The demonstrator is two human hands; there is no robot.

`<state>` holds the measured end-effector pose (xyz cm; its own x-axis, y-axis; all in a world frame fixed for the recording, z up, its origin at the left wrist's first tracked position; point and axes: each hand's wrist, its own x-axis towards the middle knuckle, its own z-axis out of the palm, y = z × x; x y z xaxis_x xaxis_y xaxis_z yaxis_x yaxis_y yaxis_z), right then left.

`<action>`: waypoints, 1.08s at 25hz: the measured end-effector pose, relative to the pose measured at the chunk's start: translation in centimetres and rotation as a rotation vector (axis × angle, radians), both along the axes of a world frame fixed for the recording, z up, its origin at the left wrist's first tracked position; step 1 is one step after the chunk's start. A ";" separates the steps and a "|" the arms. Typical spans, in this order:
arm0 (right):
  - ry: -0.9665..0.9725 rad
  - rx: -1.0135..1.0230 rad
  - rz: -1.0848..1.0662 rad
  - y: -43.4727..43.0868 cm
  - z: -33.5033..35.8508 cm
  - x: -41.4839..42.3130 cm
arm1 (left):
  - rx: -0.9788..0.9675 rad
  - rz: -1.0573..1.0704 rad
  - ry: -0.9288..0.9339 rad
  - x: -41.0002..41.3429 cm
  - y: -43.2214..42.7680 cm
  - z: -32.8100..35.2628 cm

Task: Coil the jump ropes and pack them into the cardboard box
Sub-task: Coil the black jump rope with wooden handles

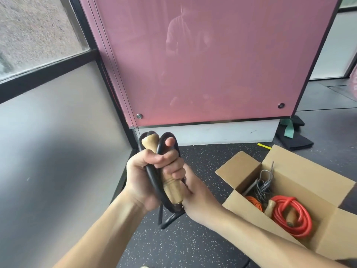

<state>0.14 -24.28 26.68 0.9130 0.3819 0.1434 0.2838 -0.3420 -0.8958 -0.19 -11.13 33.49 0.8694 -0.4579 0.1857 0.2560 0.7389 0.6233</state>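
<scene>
Underfoot, dark speckled rubber floor [193, 248], ending at a glossy pink panel [212, 64] on a pale plinth. To the left, a grey wall [48, 142] below a black-framed window [29, 35]. By the panel's right corner, a green strap [287, 128] over black mats [293, 143].

Both forearms reaching in from below, meeting left of centre above the floor. Left hand [139, 176] clenched round a black jump rope [152, 182] and its wooden handle [170, 184]. Right hand [193, 192] grasping the same bundle from the right, fingers wrapped over the handle, one fingertip lifted against the top loop.

Handle near upright, long axis leaning a little: rounded end up and to the left, butt end down by the right wrist. Rope folded in long loops alongside it, loose lengths hanging below the hands.

To the right, on the floor, an open cardboard box [301, 171], flaps spread, holding a red rope coil [297, 215], an orange rope [255, 202] and a grey rope [264, 182].
</scene>
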 end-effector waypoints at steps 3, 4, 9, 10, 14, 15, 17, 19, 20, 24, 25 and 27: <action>-0.007 0.024 0.080 0.0 -1.2 0.5 | -0.044 -0.092 0.037 -0.6 -1.4 -0.5; -0.028 0.008 0.096 0.0 -1.5 0.7 | -0.011 -0.073 0.047 -0.8 -1.6 -0.6; 0.151 -0.289 0.206 -0.6 0.0 0.3 | 0.261 0.363 0.142 0.8 -1.0 -0.1; 0.143 -0.377 0.314 -1.1 0.7 -0.2 | 0.394 0.499 0.117 1.6 -0.2 0.0; -0.060 -0.508 0.619 -3.1 3.4 -1.2 | 1.331 0.954 -0.279 3.7 4.9 -0.8; -0.113 -0.403 0.599 -3.5 4.0 -0.9 | 1.528 0.878 -0.372 3.8 5.7 -1.3; -0.260 -0.142 0.492 -4.7 5.5 0.4 | 1.649 0.570 -0.453 3.3 5.7 -2.0; -0.372 0.012 0.354 -6.3 6.4 2.5 | 1.507 0.268 -0.431 2.5 4.5 -2.5; -0.395 0.050 0.277 -7.0 6.5 3.5 | 1.397 0.138 -0.376 2.0 3.7 -2.5; -0.377 0.189 0.115 -8.7 6.1 5.8 | 1.004 -0.128 0.115 0.6 0.6 -2.6; -0.379 0.218 0.114 -9.1 6.0 5.9 | 0.999 -0.092 0.215 0.8 0.3 -2.6; -0.370 0.244 0.124 -10.1 6.0 6.1 | 1.008 -0.041 0.331 1.1 0.1 -2.4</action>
